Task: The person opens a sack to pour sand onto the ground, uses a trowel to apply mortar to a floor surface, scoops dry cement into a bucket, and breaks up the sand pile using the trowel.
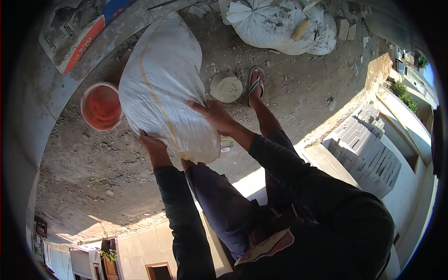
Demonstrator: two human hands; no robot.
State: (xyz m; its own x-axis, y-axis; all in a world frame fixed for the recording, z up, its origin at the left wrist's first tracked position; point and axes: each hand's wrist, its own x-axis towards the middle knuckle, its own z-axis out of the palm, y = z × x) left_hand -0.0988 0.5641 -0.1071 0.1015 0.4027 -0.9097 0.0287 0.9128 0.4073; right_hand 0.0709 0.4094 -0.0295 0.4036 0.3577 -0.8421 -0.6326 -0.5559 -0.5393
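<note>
A large white woven sack (pixel 161 79) with a yellow stripe lies in front of me, bulging at its far end and narrowing toward my legs. My left hand (pixel 153 145) grips its near left side, with the fingertips partly hidden at the edge. On the near right side, my right hand (pixel 213 115) holds the sack, thumb lying over the cloth and the other fingers mostly out of sight. A bucket with a red-orange inside (pixel 101 107) stands close to the sack's left side. Right of the sack is a small round tub (pixel 226 87) with a pale grey top.
A second white sack (pixel 280 28), gathered at one end, lies at the far right. A printed paper bag (pixel 70 39) rests on the pale ledge at upper left. My sandalled foot (pixel 255 86) is beside the tub. Grey blocks (pixel 368 144) are stacked at right. Rubble litters the ground.
</note>
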